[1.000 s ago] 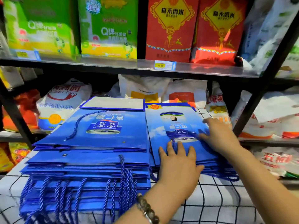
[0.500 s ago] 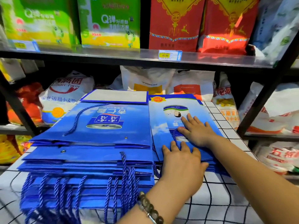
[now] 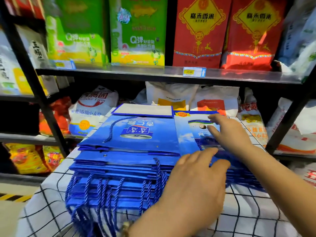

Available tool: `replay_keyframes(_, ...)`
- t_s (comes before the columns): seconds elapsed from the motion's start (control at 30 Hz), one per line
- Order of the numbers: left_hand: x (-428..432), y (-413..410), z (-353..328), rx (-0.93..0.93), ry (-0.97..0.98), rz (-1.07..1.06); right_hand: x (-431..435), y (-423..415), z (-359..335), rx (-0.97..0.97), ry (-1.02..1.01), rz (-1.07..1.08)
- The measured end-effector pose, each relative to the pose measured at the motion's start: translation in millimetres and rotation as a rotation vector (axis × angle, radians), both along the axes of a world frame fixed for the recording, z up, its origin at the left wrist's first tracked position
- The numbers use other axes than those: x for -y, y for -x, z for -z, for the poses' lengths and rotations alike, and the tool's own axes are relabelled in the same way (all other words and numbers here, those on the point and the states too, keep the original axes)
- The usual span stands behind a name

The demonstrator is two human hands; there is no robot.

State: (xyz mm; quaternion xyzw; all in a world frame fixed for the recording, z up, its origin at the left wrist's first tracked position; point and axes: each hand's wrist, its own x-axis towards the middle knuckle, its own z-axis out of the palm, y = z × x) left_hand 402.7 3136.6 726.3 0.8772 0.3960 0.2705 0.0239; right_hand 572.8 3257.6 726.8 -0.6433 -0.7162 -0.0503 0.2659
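**Visitor:** Two stacks of blue gift bags on the checked cloth [image 3: 248, 211]?

**Onlooker:** Yes. Left hand [image 3: 196, 182] and right hand [image 3: 230, 134] lie on the right stack [image 3: 184, 135], fingers straight, gripping nothing. Left stack [image 3: 136, 139] reads 杏仁露, upside down. Shelf tag [image 3: 194, 72] says 45.00; red packs [image 3: 201, 31] read 嘉禾香米.

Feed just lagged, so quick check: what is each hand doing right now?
Left hand: open, fingers flat at the near edge of the right bag stack.
Right hand: open, fingers spread on that stack's top.
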Motion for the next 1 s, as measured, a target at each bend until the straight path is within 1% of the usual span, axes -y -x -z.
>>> replay_keyframes(0.1, -4, 38, -18, 0.091, -0.081, -0.090, 12, 37, -21, -0.114, -0.002, -0.165)
replay_keyframes(0.13, -7, 51, -21, 0.117, -0.066, -0.143, 17, 52, -26, -0.139, 0.024, -0.238)
replay_keyframes(0.2, -13, 75, -25, 0.105, 0.048, -0.283, 28, 82, -30, -0.135, 0.099, -0.368)
replay_keyframes(0.23, -16, 87, -24, 0.049, 0.089, -0.383, 31, 96, -29, -0.115, 0.142, -0.421)
replay_keyframes(0.27, -20, 97, -22, -0.059, 0.113, -0.481, 34, 108, -26, -0.093, 0.192, -0.460)
replay_keyframes(0.3, -22, 104, -21, -0.156, 0.135, -0.536, 35, 117, -23, -0.066, 0.246, -0.485)
replay_keyframes(0.33, -22, 108, -17, -0.196, 0.155, -0.568, 37, 125, -21, -0.032, 0.298, -0.502)
replay_keyframes(0.4, -15, 117, -7, -0.275, 0.192, -0.580, 42, 134, -18, 0.029, 0.394, -0.523)
replay_keyframes(0.43, -12, 120, -4, -0.299, 0.175, -0.573, 46, 136, -18, 0.037, 0.428, -0.536)
replay_keyframes(0.47, -6, 122, -6, -0.263, 0.167, -0.557, 51, 136, -19, 0.027, 0.452, -0.551)
replay_keyframes(0.5, 0, 124, -10, -0.226, 0.104, -0.574, 57, 136, -20, 0.010, 0.467, -0.564)
replay_keyframes(0.57, 12, 128, -17, -0.215, 0.115, -0.580, 71, 135, -22, 0.008, 0.468, -0.598)
replay_keyframes(0.6, 14, 130, -19, -0.161, 0.111, -0.592, 78, 134, -23, 0.027, 0.457, -0.617)
replay_keyframes(0.7, 2, 142, -36, -0.150, 0.068, -0.750, 96, 133, -21, 0.081, 0.439, -0.639)
replay_keyframes(0.73, -8, 146, -38, -0.204, 0.053, -0.796, 100, 133, -20, 0.082, 0.436, -0.636)
replay_keyframes(0.8, -25, 153, -40, -0.377, 0.042, -0.895, 103, 133, -17, 0.076, 0.424, -0.629)
replay_keyframes(0.83, -34, 153, -38, -0.438, 0.052, -0.909, 103, 134, -16, 0.072, 0.419, -0.627)
replay_keyframes(0.9, -41, 148, -33, -0.478, 0.071, -0.872, 103, 134, -15, 0.067, 0.414, -0.629)
replay_keyframes(1.0, -45, 144, -21, -0.358, 0.068, -0.788, 102, 133, -15, 0.010, 0.421, -0.632)
